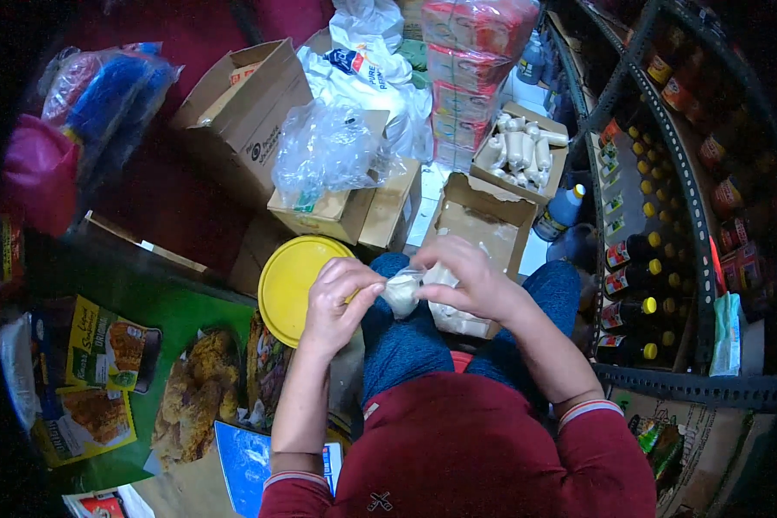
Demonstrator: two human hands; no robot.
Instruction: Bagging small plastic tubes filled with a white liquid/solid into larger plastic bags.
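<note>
Clear, thin plastic, crinkled and filled with something white, forms a small rounded bag (401, 293) between the person's hands, above the lap. Thumb and fingertips of the left hand (332, 298) pinch together at its left edge. The right hand (479, 281) curves around its other side, thumb and forefinger apart and near the plastic; whether they grip it I cannot tell. The bag's bulging, filled part faces the lap and its looser plastic points away; its long axis seems to run away from the body, though the fingers hide part of it.

Just beyond and below the right hand stands an open cardboard carton (483, 216), torn along its far edge, with white packets (453, 321) at the near end and bare board farther off. A smooth, round yellow lid (305, 285) with a raised rim lies behind the left hand, leaving less open room there. Blue textured trousers (401, 350) flank the carton.
</note>
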